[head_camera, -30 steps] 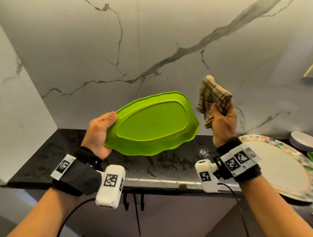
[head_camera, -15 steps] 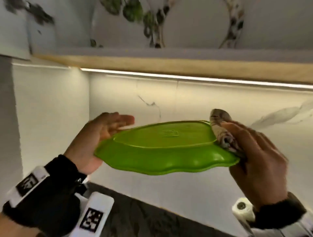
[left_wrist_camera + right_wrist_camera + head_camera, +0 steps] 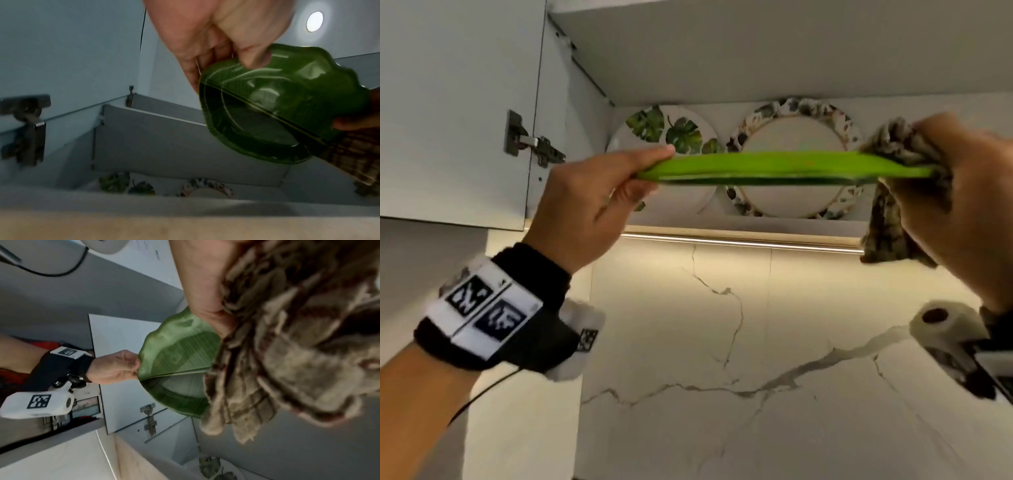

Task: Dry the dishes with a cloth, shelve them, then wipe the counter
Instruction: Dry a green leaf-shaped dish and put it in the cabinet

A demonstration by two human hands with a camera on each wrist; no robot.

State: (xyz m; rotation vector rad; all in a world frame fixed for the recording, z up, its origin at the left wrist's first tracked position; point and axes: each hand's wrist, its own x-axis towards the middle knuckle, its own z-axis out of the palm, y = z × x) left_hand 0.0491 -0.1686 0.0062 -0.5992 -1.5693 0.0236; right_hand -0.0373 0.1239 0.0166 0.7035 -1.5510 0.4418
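Grip: left hand (image 3: 589,202) pinches tray (image 3: 774,168); right hand (image 3: 959,192) holds tray and cloth (image 3: 893,219).
Advice: keep tray level, slide onto shelf (image 3: 756,224), frame centre, below plates (image 3: 791,137).

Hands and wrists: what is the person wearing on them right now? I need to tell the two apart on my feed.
Both forearms are bare, no sleeves. The left hand has a black wrist strap carrying a white plate with two square black-and-white markers, a white camera housing with its own square marker, and a thin black cable. The right hand shows a black band and a white cylindrical camera housing.
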